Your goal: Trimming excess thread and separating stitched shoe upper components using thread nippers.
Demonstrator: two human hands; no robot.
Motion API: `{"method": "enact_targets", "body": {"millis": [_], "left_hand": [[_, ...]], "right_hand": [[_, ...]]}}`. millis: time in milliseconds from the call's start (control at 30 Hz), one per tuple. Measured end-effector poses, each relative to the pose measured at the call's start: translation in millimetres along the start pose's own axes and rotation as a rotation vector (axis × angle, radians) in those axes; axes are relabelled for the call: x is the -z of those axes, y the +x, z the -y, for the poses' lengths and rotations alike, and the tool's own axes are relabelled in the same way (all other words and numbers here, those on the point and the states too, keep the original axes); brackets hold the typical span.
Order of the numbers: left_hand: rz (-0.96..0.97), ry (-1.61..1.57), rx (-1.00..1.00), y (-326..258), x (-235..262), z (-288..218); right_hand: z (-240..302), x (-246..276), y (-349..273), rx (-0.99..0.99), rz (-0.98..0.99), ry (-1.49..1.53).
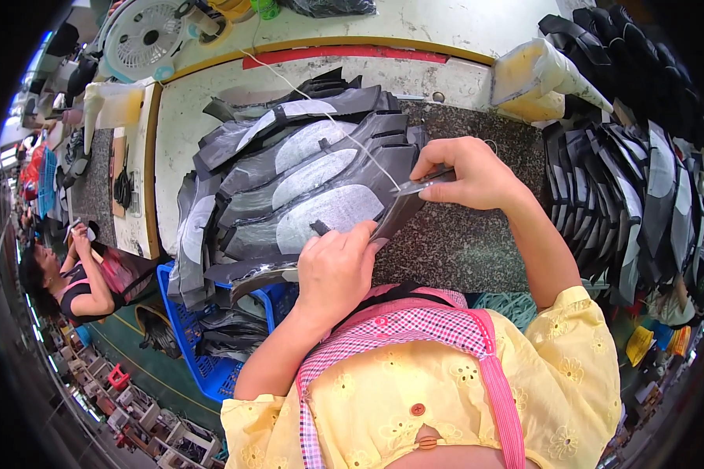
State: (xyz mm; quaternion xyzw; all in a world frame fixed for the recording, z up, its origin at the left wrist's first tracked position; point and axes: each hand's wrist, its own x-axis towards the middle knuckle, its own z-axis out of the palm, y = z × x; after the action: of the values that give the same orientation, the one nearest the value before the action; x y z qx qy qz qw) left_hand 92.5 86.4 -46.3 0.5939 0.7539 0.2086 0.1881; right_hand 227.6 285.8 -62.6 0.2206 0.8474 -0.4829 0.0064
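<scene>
My left hand grips the near edge of a dark grey cut piece with a light lining, thumb on top. My right hand pinches a small metal tool, held against the upper edge of the same piece. Both hands work just in front of a fanned stack of dark pieces with white oval patches, which lies on a speckled stone slab. A thin white thread runs from the far side across the stack toward my right hand.
More dark cut pieces are piled at the right. A blue plastic crate stands below the bench at left, a white fan at the back left, a yellowish container at the back right. Another person sits at far left.
</scene>
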Motion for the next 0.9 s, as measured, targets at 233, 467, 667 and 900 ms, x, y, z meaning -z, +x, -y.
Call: {"method": "enact_targets", "body": {"millis": [233,467,667,900], "left_hand": [[0.133,-0.217,-0.019,-13,45,-3],[-0.583,-0.432,0.529,-86,232,126],[-0.012,0.436,0.883,-117,74,398],[-0.761,0.233,0.707,-44,107,264]], "right_hand": [[-52,6,16,-0.127,-0.273,0.466],[-42,-47,67,0.004,-0.481,0.092],[-10,-75,113,0.031,-0.398,-0.104],[21,-46,102,-0.058,-0.323,0.484]]}}
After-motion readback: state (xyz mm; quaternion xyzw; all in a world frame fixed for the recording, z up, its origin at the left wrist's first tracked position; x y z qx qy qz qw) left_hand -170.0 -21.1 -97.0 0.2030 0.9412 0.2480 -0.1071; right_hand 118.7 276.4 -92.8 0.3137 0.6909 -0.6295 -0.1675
